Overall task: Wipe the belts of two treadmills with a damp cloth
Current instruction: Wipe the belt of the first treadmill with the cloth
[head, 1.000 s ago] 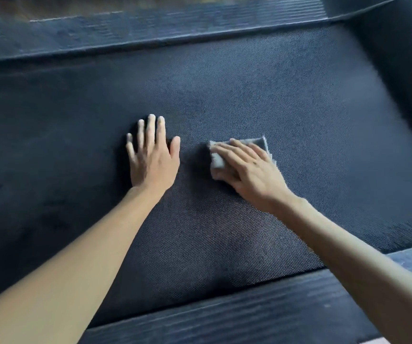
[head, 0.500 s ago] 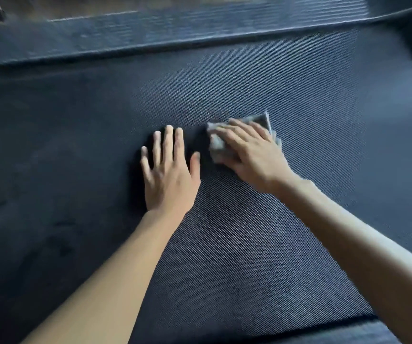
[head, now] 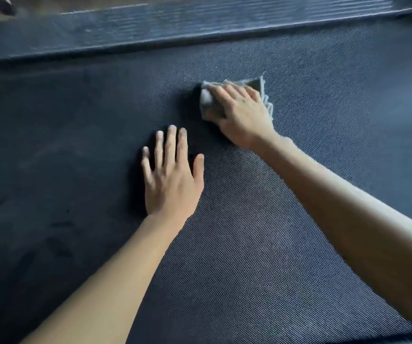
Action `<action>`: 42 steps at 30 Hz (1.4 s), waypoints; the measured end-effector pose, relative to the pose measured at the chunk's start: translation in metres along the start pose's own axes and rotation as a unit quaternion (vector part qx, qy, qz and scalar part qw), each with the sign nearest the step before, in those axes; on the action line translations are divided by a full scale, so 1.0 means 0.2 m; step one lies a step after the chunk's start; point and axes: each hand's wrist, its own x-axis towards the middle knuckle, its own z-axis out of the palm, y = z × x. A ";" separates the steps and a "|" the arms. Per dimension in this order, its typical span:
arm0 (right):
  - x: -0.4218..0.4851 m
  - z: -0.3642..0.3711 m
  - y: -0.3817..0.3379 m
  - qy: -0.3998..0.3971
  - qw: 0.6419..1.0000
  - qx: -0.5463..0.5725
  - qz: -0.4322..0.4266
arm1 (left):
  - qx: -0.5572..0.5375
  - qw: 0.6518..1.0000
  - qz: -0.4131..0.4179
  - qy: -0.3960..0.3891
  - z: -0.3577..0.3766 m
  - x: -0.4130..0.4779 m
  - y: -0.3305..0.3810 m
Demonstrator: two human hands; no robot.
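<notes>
Fingers [head: 227,95] of right hand [head: 243,115]: close together, laid flat across the cloth [head: 206,96], pressing it down.
Fingers [head: 170,145] of left hand [head: 172,180]: slightly spread, palm down, nearer than the cloth.
Cloth: grey, frayed, bunched on the belt [head: 249,244].
Side rail [head: 175,28]: ribbed, beyond the cloth.

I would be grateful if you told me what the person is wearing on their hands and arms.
Nothing shows on either. The left hand and right hand are ungloved, with no ring on the fingers in view. The left forearm and right forearm are bare to the picture's edge: no sleeve, watch or bracelet.
</notes>
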 end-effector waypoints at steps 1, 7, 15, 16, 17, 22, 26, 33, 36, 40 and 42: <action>-0.13 -0.02 -0.02 -0.011 0.999 0.007 -0.042 | -0.001 1.000 0.000 -0.002 0.00 0.00 0.00; -0.26 -0.19 0.46 0.042 0.997 -0.026 0.060 | -0.009 1.000 -0.003 0.002 0.00 0.00 0.00; -0.19 0.02 -0.05 0.043 0.998 -0.019 0.039 | -0.011 1.000 -0.006 -0.006 0.00 0.00 0.00; -0.30 0.01 -0.08 0.032 0.999 -0.018 0.001 | -0.013 1.000 -0.007 -0.006 0.00 0.00 0.00; -0.39 -0.01 -0.06 0.023 0.999 -0.014 -0.020 | -0.013 1.000 -0.008 -0.005 0.00 0.00 0.00; -0.26 -0.08 0.25 0.082 0.990 -0.041 0.110 | -0.020 1.000 -0.007 -0.008 -0.01 0.00 0.01; -0.06 0.01 0.06 0.094 0.983 -0.028 0.153 | -0.013 1.000 -0.008 -0.009 -0.01 0.01 0.00; -0.22 -0.08 0.23 0.072 0.994 -0.035 0.068 | -0.010 1.000 -0.009 -0.008 -0.01 0.00 0.00; 0.04 -0.11 0.43 0.095 0.973 -0.038 0.205 | -0.005 1.000 -0.009 -0.010 -0.01 0.01 0.00; 0.36 0.00 0.16 0.091 0.975 -0.031 0.202 | -0.006 1.000 -0.011 -0.011 0.00 0.01 0.00; 0.33 0.10 -0.09 0.064 0.992 -0.033 0.099 | -0.012 1.000 -0.011 -0.008 0.00 0.01 0.00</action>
